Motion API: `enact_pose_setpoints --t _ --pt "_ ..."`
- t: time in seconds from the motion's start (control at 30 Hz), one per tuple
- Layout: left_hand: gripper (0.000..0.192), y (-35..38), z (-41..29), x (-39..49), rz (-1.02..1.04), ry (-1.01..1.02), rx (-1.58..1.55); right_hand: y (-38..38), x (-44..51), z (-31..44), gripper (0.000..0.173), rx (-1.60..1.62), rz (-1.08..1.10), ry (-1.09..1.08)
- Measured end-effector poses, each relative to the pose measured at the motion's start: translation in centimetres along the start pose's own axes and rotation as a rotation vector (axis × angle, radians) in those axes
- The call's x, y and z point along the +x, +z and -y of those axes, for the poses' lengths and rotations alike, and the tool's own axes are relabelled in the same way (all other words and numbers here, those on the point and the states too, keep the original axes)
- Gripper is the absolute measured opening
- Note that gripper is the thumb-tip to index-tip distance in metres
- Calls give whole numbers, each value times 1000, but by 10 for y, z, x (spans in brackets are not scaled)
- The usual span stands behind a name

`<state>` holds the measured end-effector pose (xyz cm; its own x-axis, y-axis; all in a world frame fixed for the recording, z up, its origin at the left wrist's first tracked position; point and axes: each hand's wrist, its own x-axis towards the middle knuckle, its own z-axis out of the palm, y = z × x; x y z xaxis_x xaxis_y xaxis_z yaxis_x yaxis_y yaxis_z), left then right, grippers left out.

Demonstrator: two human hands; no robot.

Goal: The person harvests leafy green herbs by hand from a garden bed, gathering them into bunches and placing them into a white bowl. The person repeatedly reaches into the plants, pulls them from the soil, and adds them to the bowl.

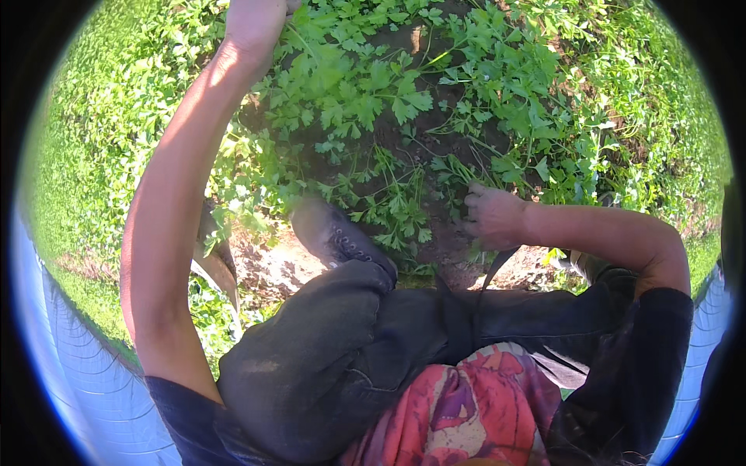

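Note:
Leafy green plants that look like parsley (408, 99) grow across the dark soil in front of me. My left hand (256, 20) reaches to the top edge of the picture, among the leaves; its fingers are partly cut off, so what they hold cannot be made out. Nearer my body, my right hand (494, 216) is low over the soil with bent fingers, touching or very close to thin green stems (463, 169). Whether those stems are gripped is not clear. Cut or fallen-looking sprigs (408, 198) lie between my right hand and my boot.
My dusty laced boot (344, 236) stands on the soil below the plants, with my dark trousers (326, 349) behind it. A red patterned cloth (460, 408) hangs at my front. Dense greenery (87, 145) spreads to both sides, bordered by pale blue sheeting (111, 396) at the lower left.

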<state>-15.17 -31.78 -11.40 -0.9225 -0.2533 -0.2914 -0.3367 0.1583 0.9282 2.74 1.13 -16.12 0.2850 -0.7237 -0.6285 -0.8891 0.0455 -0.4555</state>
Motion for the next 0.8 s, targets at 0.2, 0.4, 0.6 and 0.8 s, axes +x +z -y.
enact_pose_setpoints --t 0.2,0.4,0.6,0.8 --pt "20 42 39 44 279 -11 -222 20 -47 4 26 -168 232 429" --pt "31 46 49 29 593 -186 -88 28 -52 -12 18 51 148 500" --pt "33 10 78 -3 843 145 521 -34 -40 -45 33 581 19 525" --pt "29 -32 84 -39 1009 -43 1358 -88 31 -96 33 593 -369 387"
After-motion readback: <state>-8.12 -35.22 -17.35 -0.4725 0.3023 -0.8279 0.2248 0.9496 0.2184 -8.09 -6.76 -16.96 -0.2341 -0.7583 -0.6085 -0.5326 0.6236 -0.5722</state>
